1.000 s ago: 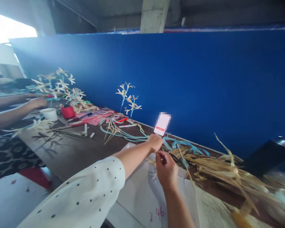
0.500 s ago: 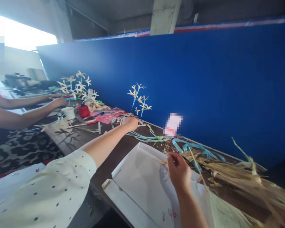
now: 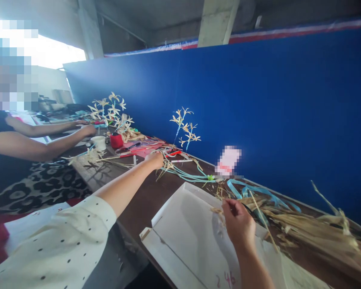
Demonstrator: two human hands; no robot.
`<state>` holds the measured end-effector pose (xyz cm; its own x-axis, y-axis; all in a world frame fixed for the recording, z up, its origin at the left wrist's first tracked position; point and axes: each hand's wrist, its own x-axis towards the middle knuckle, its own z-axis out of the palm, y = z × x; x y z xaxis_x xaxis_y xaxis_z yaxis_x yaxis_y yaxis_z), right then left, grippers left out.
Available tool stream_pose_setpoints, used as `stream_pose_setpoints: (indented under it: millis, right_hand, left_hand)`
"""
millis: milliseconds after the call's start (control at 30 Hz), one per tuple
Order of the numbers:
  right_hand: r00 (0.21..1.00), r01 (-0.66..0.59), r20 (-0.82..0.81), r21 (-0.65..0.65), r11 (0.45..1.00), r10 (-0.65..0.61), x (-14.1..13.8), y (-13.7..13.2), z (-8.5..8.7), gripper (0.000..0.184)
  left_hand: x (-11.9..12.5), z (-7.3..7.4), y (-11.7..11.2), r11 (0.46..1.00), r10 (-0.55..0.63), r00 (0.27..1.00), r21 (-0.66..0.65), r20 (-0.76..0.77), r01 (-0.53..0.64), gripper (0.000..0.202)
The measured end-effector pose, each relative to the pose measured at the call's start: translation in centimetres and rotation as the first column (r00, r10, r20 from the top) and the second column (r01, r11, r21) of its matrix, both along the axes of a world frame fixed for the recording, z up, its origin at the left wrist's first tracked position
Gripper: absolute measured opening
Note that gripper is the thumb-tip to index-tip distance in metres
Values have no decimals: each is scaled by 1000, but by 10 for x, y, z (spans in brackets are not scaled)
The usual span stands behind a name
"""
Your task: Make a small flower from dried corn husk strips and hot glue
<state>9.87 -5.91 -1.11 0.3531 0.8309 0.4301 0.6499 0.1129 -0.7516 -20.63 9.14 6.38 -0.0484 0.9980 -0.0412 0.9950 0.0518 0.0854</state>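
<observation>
My left hand (image 3: 154,160) reaches across the table with its fingers closed; what is in them is hidden. Just past its fingers shows a slim red object (image 3: 173,153), whose kind I cannot make out. Pale dried bits and stiff strands lie under that hand, beside several light-blue wrapped stems (image 3: 189,176). Over the right side of a white open box (image 3: 180,228), my right hand (image 3: 240,222) is closed in a pinch. Small straw-coloured scraps (image 3: 218,210) show near its fingertips; whether it grips one is unclear.
Two husk flower sprays (image 3: 183,126) stand behind my left hand, with more flowers (image 3: 111,108) farther left. A red spool (image 3: 116,140) and white cup (image 3: 98,142) stand near a co-worker's arms (image 3: 57,140). Dried husks (image 3: 313,228) and blue ribbon (image 3: 258,190) lie right.
My left hand has drawn back from the base of the flower sprays, and the red object now shows beside it. My right hand stays over the box. The view has shifted slightly.
</observation>
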Motion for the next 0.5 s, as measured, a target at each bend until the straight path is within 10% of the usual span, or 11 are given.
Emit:
stream_pose_setpoints:
  millis: [500]
  right_hand:
    - [1000, -10, -4, -23, 1000, 10, 2, 4, -3, 34]
  left_hand:
    - [-15, -13, -21, 997, 6, 999, -76, -54, -10, 30]
